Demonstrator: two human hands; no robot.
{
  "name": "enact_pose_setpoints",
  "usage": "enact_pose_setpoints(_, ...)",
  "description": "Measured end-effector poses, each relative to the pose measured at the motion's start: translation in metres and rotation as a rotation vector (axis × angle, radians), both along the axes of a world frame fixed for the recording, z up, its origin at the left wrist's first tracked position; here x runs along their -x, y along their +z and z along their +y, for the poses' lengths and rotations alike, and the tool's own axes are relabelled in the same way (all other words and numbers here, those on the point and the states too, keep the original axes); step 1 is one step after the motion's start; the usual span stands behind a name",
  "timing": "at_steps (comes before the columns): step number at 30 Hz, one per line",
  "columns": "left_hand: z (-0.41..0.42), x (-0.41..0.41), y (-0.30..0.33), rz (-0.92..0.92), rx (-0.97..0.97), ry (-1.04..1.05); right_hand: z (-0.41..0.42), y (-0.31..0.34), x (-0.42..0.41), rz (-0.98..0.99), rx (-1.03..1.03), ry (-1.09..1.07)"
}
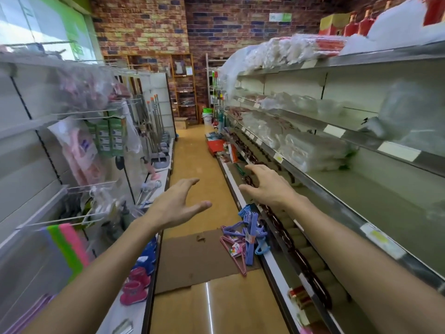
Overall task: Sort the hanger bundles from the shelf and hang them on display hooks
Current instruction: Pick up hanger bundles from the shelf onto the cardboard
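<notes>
Bundles of purple, blue and pink plastic hangers (245, 233) lie in a heap on the floor, leaning against the base of the right-hand shelf. My left hand (178, 203) is stretched out over the aisle, fingers apart, holding nothing. My right hand (266, 184) hovers with spread fingers over the edge of the low right shelf (361, 196), above and beyond the hangers. White wire display hooks (79, 206) stick out of the left-hand rack, some carrying bagged goods.
A flattened cardboard sheet (199, 259) covers the floor beneath my arms. The right shelving holds clear plastic-wrapped packs (310, 150). Pink shoes (134, 289) and coloured sheets (65, 244) sit on the left rack. Buckets and a box stand at the aisle's far end.
</notes>
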State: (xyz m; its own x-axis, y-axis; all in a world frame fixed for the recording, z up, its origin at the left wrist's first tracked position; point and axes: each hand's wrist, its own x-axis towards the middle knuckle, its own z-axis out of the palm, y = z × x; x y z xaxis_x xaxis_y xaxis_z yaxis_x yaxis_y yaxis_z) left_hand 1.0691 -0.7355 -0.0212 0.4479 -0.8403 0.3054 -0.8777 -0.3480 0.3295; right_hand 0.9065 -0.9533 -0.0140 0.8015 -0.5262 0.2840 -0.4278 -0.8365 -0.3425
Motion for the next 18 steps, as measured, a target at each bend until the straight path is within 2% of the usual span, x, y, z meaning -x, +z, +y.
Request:
enact_pose_setpoints(7, -0.075, -0.098, -0.017, -0.025, -0.008, -0.006, -0.080, -0.011, -0.098, -0.002, -0.010, -0.019)
enact_pose_setpoints(18, -0.197, -0.269, -0.017, 0.034, -0.031, 0.060, -0.210, -0.013, -0.284, 0.034, -0.047, 0.033)
